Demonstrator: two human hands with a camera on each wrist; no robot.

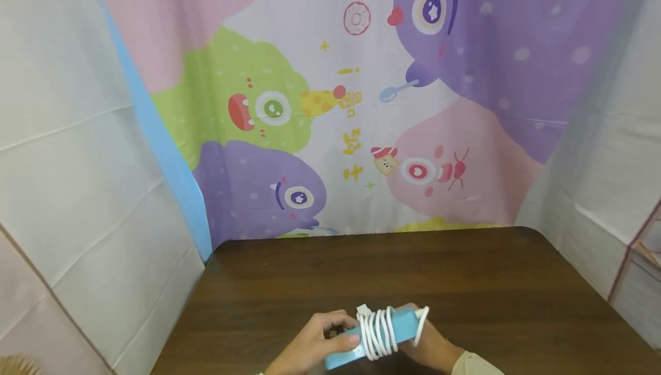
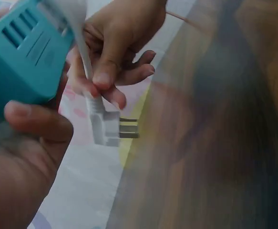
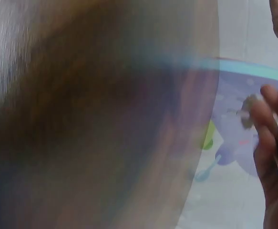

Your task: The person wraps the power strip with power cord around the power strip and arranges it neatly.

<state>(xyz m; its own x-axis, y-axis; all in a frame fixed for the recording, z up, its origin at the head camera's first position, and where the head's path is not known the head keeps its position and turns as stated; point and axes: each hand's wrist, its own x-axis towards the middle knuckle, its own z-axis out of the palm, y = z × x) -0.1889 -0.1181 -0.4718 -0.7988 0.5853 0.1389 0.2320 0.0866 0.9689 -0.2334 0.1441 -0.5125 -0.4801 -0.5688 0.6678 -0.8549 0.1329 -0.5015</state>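
Note:
A light-blue power strip (image 1: 405,324) with slotted sockets is tilted above the table's near part. Its white cord (image 1: 379,335) is wound around the middle in several turns. My left hand (image 1: 315,335) grips the strip's left end, thumb on its top face. On the far side, my right hand (image 1: 434,346) is partly hidden by the strip. In the left wrist view, the right hand's fingers (image 2: 103,78) pinch the cord just behind a white plug (image 2: 105,129), whose metal prongs stick out. The plug (image 3: 248,112) looks blurred beside the fingertips in the right wrist view.
Beneath the hands is a dark brown wooden table (image 1: 310,272) with rounded far corners. A curtain with cartoon monsters (image 1: 356,209) hangs right behind its far edge. Pale fabric walls (image 1: 103,163) stand on both sides.

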